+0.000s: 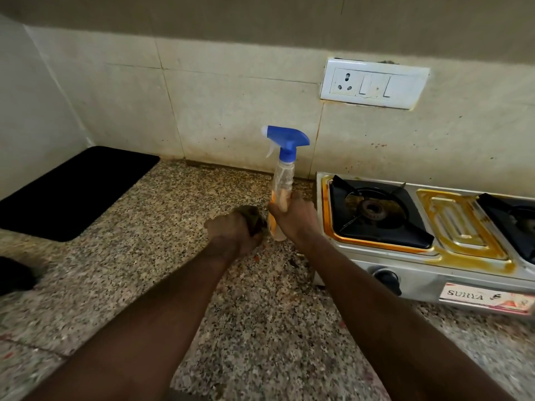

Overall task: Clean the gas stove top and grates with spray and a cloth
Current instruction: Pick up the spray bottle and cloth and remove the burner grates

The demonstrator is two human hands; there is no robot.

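Head view: right hand [292, 218] wraps the lower body of the bottle [282, 175], which is upright with its nozzle facing left, away from the stove [376, 267]. Left hand [231, 233] is fisted round a dark cloth [252, 217] just beside it, over the counter [173, 227]. Whether the bottle's base rests on the counter is unclear. Stove sits right of the bottle, grate [376, 215] on, orange grease across its top.

Risks:
- The low grip leaves the trigger out of reach, so a one-handed regrip could drop the bottle.
- Spraying as aimed wets the counter or wall.
- Overspray could reach the socket [373, 83].

Bottle is clear with a little orange liquid at the bottom, probably few sprays left.
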